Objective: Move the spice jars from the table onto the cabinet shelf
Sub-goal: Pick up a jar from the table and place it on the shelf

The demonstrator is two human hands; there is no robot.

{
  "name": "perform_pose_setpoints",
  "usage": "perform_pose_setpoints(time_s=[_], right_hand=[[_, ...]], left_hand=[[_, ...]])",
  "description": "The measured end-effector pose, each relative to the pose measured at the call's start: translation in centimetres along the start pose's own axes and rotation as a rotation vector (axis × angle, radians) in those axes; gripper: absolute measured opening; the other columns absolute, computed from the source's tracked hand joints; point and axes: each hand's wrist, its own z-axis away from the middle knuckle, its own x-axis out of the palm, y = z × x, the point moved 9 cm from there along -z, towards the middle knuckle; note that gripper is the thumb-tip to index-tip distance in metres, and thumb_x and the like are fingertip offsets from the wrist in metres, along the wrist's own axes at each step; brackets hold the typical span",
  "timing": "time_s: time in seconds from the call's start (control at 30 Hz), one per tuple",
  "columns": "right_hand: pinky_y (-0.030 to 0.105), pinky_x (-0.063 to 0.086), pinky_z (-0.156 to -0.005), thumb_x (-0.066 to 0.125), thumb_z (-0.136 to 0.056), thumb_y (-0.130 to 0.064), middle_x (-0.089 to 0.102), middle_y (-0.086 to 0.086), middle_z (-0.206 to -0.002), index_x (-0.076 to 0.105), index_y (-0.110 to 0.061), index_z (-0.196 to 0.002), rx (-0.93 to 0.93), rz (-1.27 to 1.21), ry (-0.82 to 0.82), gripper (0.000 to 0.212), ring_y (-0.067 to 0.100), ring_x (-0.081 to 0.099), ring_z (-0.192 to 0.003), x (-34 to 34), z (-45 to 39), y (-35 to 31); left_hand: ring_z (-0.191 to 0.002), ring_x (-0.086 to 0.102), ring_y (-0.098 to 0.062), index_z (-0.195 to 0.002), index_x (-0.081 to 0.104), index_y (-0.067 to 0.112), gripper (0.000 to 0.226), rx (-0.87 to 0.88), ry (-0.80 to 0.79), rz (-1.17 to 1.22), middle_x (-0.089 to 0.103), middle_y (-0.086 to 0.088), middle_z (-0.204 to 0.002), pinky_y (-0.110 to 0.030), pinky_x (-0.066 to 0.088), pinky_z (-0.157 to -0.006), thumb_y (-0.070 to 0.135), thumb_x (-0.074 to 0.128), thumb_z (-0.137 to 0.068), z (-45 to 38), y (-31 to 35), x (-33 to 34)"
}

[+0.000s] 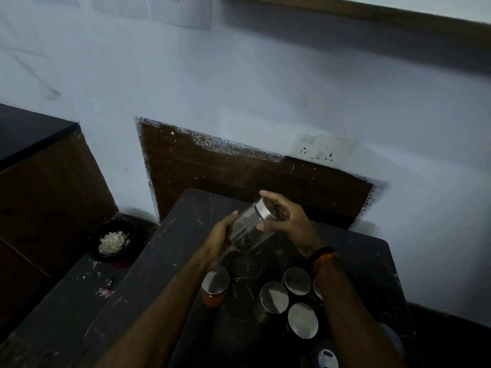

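A clear glass spice jar [249,227] with a silver lid is held tilted above the black table [186,301], lid end up and to the right. My left hand [221,235] grips its lower body. My right hand [287,219] curls around the lid end. On the table below stand several more jars with silver lids: one with red contents [215,286] on the left, others [273,298] [297,281] [303,321] clustered to the right, one partly hidden behind my right forearm.
A black bowl [114,241] holding white bits sits on the lower dark surface to the left. A brown cabinet with a black top [39,166] stands at far left. A wooden panel and a wall socket [318,148] are behind the table. A wooden ledge [372,17] runs along the top right.
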Motion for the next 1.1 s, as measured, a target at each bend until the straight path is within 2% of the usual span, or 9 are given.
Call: perform_pose_setpoints(time_s=[0.13,0.2,0.3,0.4,0.53,0.67,0.83,0.93,1.1], right_hand=[[0.039,0.052,-0.102,0.082,-0.071,-0.014,0.059,-0.004,-0.139,0.053,-0.019,-0.142,-0.069,-0.201,0.026,0.077,0.016,0.055,-0.13,-1.4,0.4,-1.6],[0.044,0.049,-0.104,0.075,-0.075,-0.01,0.057,0.005,-0.141,0.052,-0.015,-0.142,-0.097,-0.306,0.057,0.071,0.024,0.053,-0.131,-2.3,0.4,-2.1],[0.042,0.052,-0.099,0.064,-0.082,-0.009,0.056,0.015,-0.141,0.051,-0.013,-0.143,-0.11,-0.451,0.069,0.062,0.031,0.056,-0.128,-3.0,0.3,-2.5],[0.045,0.052,-0.1,0.062,-0.086,-0.017,0.055,0.019,-0.14,0.051,-0.014,-0.142,-0.097,-0.518,0.133,0.057,0.035,0.056,-0.127,-3.8,-0.2,-2.7],[0.046,0.053,-0.098,0.065,-0.09,-0.034,0.06,0.012,-0.136,0.053,-0.02,-0.139,-0.088,-0.426,0.245,0.052,0.029,0.061,-0.123,-5.1,-1.1,-3.7],[0.043,0.056,-0.092,0.067,-0.089,-0.047,0.065,0.01,-0.128,0.054,-0.017,-0.137,-0.09,-0.42,0.32,0.058,0.029,0.064,-0.117,-5.9,-1.8,-5.5],[0.053,0.051,-0.102,0.072,-0.083,-0.041,0.063,0.017,-0.13,0.057,-0.013,-0.132,-0.112,-0.535,0.327,0.058,0.035,0.062,-0.12,-6.6,-2.4,-8.2],[0.047,0.053,-0.095,0.069,-0.083,-0.036,0.061,0.019,-0.132,0.056,-0.011,-0.133,-0.148,-0.594,0.306,0.058,0.034,0.063,-0.115,-7.2,-2.7,-10.3],[0.039,0.059,-0.082,0.066,-0.085,-0.032,0.068,0.012,-0.12,0.054,-0.01,-0.135,-0.261,-0.616,0.249,0.056,0.024,0.069,-0.102,-8.5,-3.7,-15.5]], left_hand=[[-0.11,0.058,-0.044,-0.137,0.059,0.011,0.056,-0.102,-0.229,0.322,0.053,-0.032,-0.137,-0.05,0.054,-0.089,0.049,0.049,-0.098,1.3,-0.2,3.8],[-0.107,0.059,-0.042,-0.135,0.06,0.009,0.054,-0.034,-0.295,0.349,0.054,-0.031,-0.134,-0.045,0.056,-0.081,0.044,0.055,-0.094,1.6,0.8,4.8],[-0.113,0.059,-0.044,-0.14,0.053,0.007,0.055,0.095,-0.339,0.31,0.053,-0.029,-0.138,-0.05,0.056,-0.084,0.035,0.06,-0.093,1.9,2.7,6.4],[-0.12,0.06,-0.042,-0.133,0.056,0.009,0.055,0.276,-0.216,0.139,0.054,-0.022,-0.139,-0.059,0.053,-0.093,0.027,0.071,-0.084,1.9,4.9,7.2],[-0.114,0.067,-0.025,-0.129,0.057,0.027,0.061,0.496,-0.084,-0.124,0.066,0.003,-0.124,-0.042,0.059,-0.088,0.031,0.082,-0.074,3.0,7.6,8.4],[-0.11,0.065,-0.007,-0.132,0.052,0.033,0.063,0.629,-0.062,-0.25,0.064,0.02,-0.119,-0.029,0.059,-0.083,0.028,0.081,-0.076,3.5,9.0,10.1],[-0.111,0.064,-0.005,-0.137,0.048,0.039,0.071,0.647,-0.122,-0.327,0.064,0.02,-0.12,-0.026,0.058,-0.084,0.026,0.081,-0.075,3.4,11.2,11.9],[-0.117,0.063,-0.009,-0.138,0.046,0.046,0.076,0.634,-0.215,-0.39,0.064,0.015,-0.127,-0.035,0.058,-0.091,0.03,0.083,-0.074,3.5,13.1,13.1],[-0.121,0.064,-0.025,-0.143,0.044,0.043,0.086,0.674,-0.272,-0.439,0.066,-0.004,-0.13,-0.053,0.05,-0.104,0.023,0.088,-0.072,3.6,18.1,14.9]])
